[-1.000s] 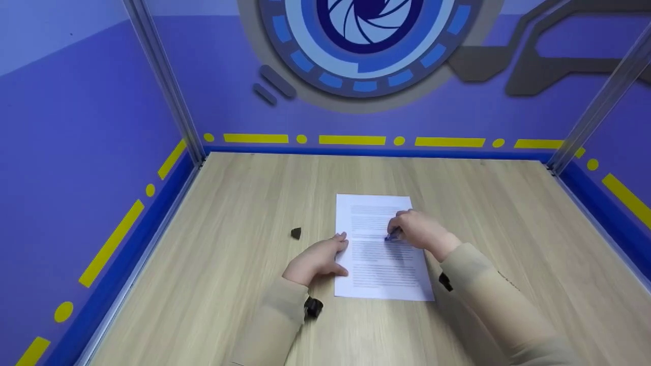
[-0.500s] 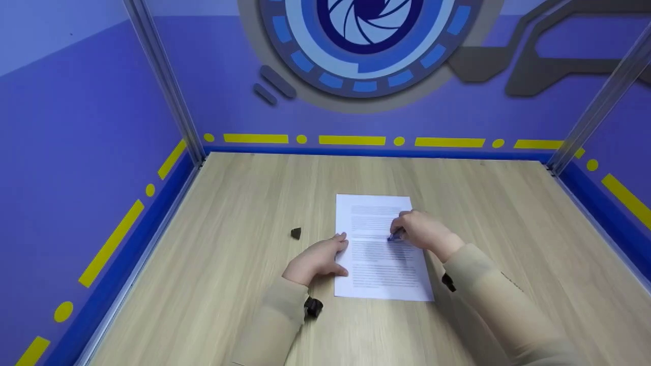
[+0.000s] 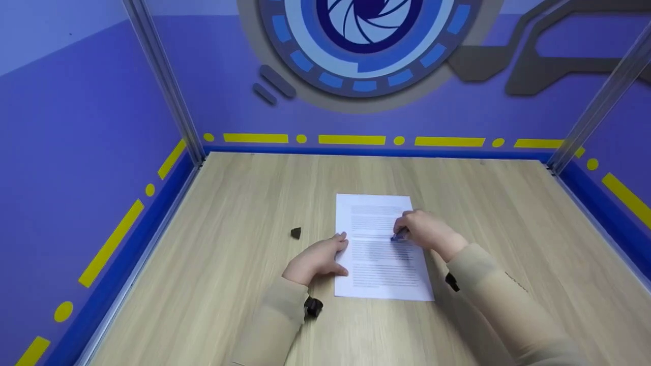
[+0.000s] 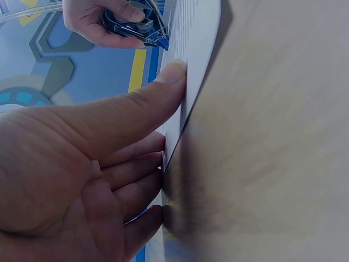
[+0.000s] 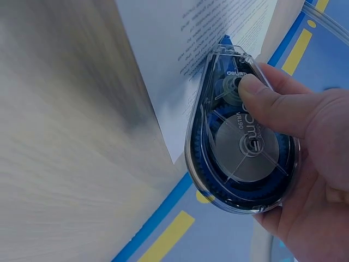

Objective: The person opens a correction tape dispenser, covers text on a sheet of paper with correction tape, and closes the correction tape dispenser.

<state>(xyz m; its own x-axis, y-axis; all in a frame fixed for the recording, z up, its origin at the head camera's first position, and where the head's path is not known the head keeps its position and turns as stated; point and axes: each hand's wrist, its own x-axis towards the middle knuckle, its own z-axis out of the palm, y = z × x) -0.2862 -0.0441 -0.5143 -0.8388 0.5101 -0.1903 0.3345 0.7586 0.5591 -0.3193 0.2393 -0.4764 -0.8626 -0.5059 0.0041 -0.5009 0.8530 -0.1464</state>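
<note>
A white sheet with printed lines lies on the wooden table. My right hand grips a clear and blue correction tape dispenser, its blue tip touching the print near the middle of the page. In the right wrist view, the thumb of the right hand presses on the dispenser's side. At the sheet's left edge, my left hand rests with thumb and fingers spread; the left wrist view shows the left thumb lying on the paper's edge.
A small dark piece lies on the table left of the sheet. Blue-violet panels with yellow marks stand around the table's back and sides, with metal posts at the corners.
My right hand has slid slightly to the right over the page with the dispenser. The left hand and the sheet have stayed in place.
</note>
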